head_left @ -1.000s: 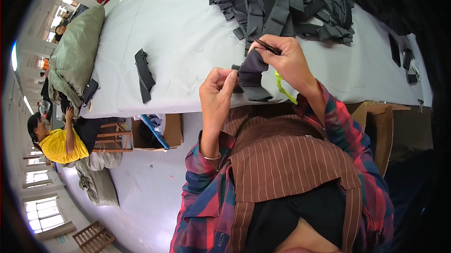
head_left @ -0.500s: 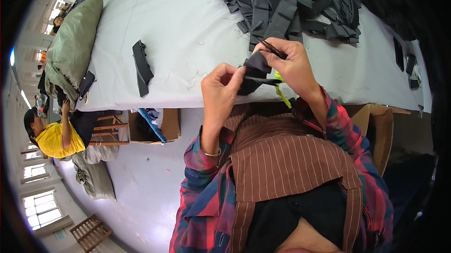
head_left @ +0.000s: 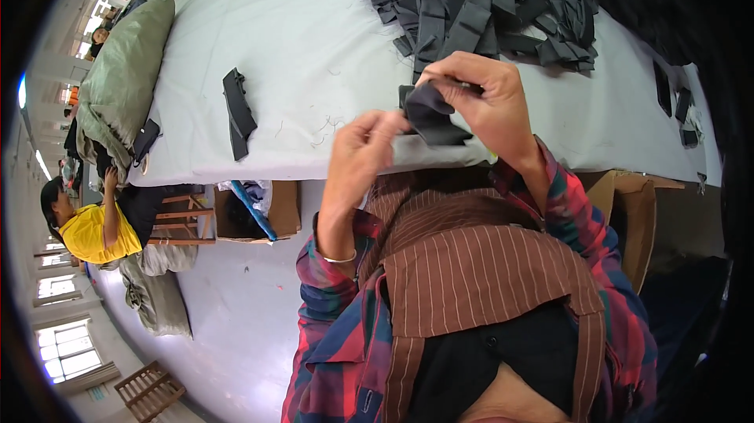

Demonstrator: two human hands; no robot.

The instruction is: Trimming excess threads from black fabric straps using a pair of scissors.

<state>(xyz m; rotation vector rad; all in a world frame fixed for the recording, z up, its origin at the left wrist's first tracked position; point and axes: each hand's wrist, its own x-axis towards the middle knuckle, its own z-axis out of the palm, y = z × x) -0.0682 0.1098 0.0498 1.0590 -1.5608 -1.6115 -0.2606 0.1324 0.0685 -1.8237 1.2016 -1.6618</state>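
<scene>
My right hand (head_left: 491,101) is closed on a piece of black fabric (head_left: 437,118), held above the near edge of the white-covered table. The fabric is folded and curls downward from the fingers. A dark tip shows between the right thumb and fingers; the snips seen earlier there are mostly hidden. Just left of the fabric is my left hand (head_left: 363,152), its fingers curled and smeared by motion, with the fingertips close to the fabric's edge. Whether they grip it is unclear. Beyond my hands lies a large heap of black fabric strips (head_left: 471,18).
A single black strip (head_left: 238,115) lies on the white table cover (head_left: 290,54), among loose thread bits. A stuffed green sack (head_left: 126,62) stands at the left. Below the table are cardboard boxes (head_left: 287,209). A person in yellow (head_left: 98,230) sits at the far left.
My left hand has shifted slightly left and down, away from its pinch on the fabric. The fabric has turned in my right hand, and the snips and most of the yellow-green strand have gone from sight.
</scene>
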